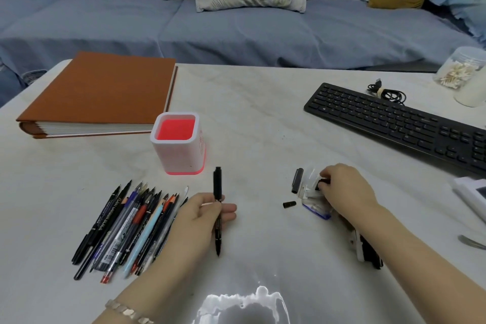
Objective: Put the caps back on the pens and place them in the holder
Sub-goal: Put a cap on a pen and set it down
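Observation:
My left hand [200, 221] grips a black pen [217, 192] near its middle; the pen points away from me, one end capped. To its left lies a pile of several uncapped pens and pencils [126, 229]. The white holder with a red inside [178, 142] stands behind them, with nothing in it. My right hand [344, 187] pinches a small black cap [322, 183] among a heap of clear and black caps [307, 189]. A short black cap [289, 204] lies apart, nearer to me.
An orange-brown album [100, 92] lies at the back left. A black keyboard [399, 123] and a coiled cable [386, 92] sit at the right, with a clear jar [462, 68] behind. A white box [473, 194] is at the right edge. A sofa runs behind the table.

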Available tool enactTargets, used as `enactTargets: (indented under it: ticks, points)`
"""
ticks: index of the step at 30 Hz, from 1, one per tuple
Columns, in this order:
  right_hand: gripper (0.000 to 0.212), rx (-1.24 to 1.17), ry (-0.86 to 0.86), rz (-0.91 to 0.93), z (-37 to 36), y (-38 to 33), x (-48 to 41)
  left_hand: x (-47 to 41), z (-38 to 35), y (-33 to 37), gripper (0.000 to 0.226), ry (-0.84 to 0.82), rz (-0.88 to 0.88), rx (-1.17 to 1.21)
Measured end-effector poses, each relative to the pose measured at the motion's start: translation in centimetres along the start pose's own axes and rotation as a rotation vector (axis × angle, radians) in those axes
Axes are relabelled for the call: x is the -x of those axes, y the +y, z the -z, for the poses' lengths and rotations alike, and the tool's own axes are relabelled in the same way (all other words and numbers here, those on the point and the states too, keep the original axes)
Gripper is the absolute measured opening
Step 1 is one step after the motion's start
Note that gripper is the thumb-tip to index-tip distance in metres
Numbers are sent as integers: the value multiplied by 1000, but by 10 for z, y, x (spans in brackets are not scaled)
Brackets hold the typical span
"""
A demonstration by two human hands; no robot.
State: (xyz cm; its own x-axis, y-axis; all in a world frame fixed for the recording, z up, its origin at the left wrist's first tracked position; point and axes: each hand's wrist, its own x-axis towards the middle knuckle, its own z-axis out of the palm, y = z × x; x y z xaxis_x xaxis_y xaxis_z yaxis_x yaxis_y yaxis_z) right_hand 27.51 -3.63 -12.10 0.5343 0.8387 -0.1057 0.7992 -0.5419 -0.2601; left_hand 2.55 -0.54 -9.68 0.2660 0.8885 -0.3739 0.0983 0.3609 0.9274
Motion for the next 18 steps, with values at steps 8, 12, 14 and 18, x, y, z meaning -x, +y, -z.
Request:
enactTargets:
  ticks: [8,12,14,18]
  points:
    - [22,39,-116,-5,-4,-5,-12,10,5,-3,16,29,51,153]
    - [12,-26,-128,-21,-5,-2,-12,11,6,-2,12,33,122,328]
    - [8,-57,-134,-30,-6,-1,-13,12,5,-1,10,36,135,415]
    - [15,-122,-123,-35,-9,2,-11,15,5,0,9,53,115,482]
